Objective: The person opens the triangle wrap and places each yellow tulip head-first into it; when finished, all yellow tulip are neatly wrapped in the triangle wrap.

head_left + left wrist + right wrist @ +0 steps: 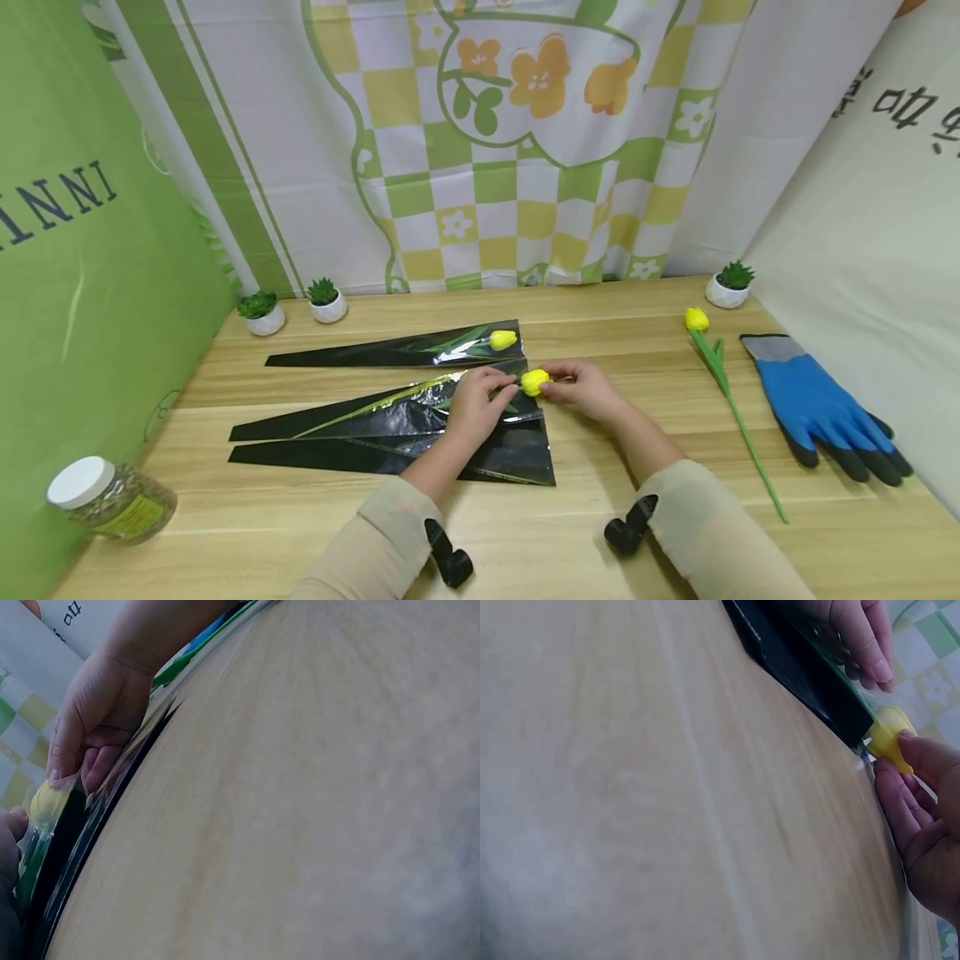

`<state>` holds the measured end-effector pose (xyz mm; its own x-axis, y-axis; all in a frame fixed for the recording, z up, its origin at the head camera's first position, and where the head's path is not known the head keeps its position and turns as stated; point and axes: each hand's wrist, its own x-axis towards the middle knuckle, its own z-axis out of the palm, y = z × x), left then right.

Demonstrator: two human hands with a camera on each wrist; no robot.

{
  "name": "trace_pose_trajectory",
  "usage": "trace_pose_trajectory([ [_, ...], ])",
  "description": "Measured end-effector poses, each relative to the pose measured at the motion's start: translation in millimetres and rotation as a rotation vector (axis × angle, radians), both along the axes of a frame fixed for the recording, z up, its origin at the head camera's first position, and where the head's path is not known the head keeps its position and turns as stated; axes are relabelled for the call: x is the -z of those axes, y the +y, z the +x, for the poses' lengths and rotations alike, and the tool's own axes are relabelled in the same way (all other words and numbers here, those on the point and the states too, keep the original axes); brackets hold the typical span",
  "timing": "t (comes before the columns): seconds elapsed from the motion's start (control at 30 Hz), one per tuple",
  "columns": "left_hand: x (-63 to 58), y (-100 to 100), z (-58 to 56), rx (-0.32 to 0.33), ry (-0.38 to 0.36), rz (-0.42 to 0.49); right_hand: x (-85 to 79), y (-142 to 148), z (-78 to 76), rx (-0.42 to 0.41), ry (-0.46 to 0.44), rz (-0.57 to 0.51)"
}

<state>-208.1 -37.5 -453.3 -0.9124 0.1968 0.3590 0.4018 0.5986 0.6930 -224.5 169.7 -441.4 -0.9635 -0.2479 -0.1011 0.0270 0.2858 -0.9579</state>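
Note:
In the head view a yellow artificial tulip (535, 382) lies with its stem in the middle black flower sleeve (390, 417), which has a clear film front. Its bloom sits at the sleeve's wide right end. My right hand (588, 387) pinches the bloom (891, 739) between thumb and fingers. From the left, my left hand (472, 408) pinches the clear film by the sleeve's mouth. Behind lies another black sleeve (337, 357) holding a tulip (502, 340). A third sleeve (517, 454) lies in front, partly under the middle one.
A loose yellow tulip (723, 383) lies on the right of the wooden table (600, 517), beside a blue work glove (817, 400). A white-lidded jar (112, 500) stands at left. Small potted succulents (328, 302) line the back, before a patterned curtain (487, 208).

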Motion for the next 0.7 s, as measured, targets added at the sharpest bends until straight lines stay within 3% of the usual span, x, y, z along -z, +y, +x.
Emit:
trace_pose_trajectory([
  [0.27,-1.7,1.1,0.6,-0.001,-0.01,0.03,-4.1,-8.4,-5.2,-0.003,0.011,0.129],
  [0.7,-0.8,0.6,-1.2,0.009,0.015,0.022,-6.7,-21.6,-9.9,-0.001,-0.033,0.14],
])
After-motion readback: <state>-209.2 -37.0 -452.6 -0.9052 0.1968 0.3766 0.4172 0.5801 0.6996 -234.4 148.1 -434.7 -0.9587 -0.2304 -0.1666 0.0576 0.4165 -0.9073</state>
